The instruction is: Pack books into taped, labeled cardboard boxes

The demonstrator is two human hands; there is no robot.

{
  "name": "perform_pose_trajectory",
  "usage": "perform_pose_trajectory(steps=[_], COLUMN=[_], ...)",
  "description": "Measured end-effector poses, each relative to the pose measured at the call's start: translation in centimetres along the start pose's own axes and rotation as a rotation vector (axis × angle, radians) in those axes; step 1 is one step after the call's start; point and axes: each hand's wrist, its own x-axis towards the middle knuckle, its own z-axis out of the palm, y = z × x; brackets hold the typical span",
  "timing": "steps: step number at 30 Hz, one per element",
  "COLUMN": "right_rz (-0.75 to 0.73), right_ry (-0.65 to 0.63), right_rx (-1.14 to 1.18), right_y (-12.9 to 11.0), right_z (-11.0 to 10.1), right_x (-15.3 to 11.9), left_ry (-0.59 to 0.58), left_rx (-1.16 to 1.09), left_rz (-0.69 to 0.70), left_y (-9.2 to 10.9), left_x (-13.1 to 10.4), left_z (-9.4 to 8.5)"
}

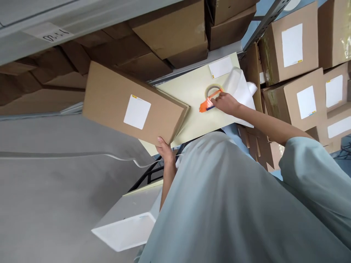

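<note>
My left hand (166, 150) grips the lower edge of a cardboard box (109, 98), thumb on its face. A white label (137, 111) is stuck on that face, and the box tilts over the left part of a pale yellow tabletop (189, 91). Over the middle of this table, my right hand (226, 103) has its fingers closed around the handle of an orange tape dispenser (203, 106) with a roll of tape in it. Just right of the dispenser lies crumpled white sheet material (236, 82). A white label sheet (221, 67) rests at the table's far edge.
Cardboard boxes (170, 33) fill a shelf behind the table, under a grey beam (82, 18). Labelled boxes (293, 44) are stacked at the right. A white bin (128, 219) stands below at the left, and a white cable (82, 155) crosses the grey floor.
</note>
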Motion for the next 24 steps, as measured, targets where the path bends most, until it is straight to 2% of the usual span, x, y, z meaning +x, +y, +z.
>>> perform_pose_trajectory(steps=[4, 7, 11, 14, 17, 19, 21, 22, 24], right_rz=[-0.045, -0.141, -0.207, -0.279, -0.366, -0.398, -0.394, -0.382, -0.358], right_ry=[0.074, 0.160, 0.082, 0.050, 0.034, 0.004, -0.023, -0.032, -0.039], right_rx=[-0.050, -0.072, -0.090, -0.094, -0.040, 0.024, 0.093, 0.129, 0.188], right_y=[0.8, 0.5, -0.6, -2.9, -6.4, -9.0, -11.5, -12.5, -14.1], right_z=[-0.5, -0.5, -1.4, -2.2, -2.0, -1.6, -1.1, -0.8, -0.4], right_x=[6.8, 9.8, 10.5, 9.9, 9.3, 8.8, 8.2, 7.9, 7.4], left_ry=[-0.021, -0.052, -0.046, 0.011, 0.135, 0.260, 0.332, 0.329, 0.223], left_rx=[0.055, 0.107, 0.178, 0.206, 0.270, 0.338, 0.415, 0.440, 0.480], left_rz=[0.023, 0.088, 0.175, 0.192, 0.134, 0.156, 0.290, 0.390, 0.572], left_y=[0.2, 0.9, 1.9, 2.3, 3.4, 5.3, 8.6, 10.5, 14.6], left_x=[-0.6, -1.1, -0.9, -0.3, 0.3, 1.2, 3.2, 4.8, 8.8], left_z=[-0.5, -1.0, -2.8, -5.5, -8.5, -9.4, -8.3, -6.9, -2.7])
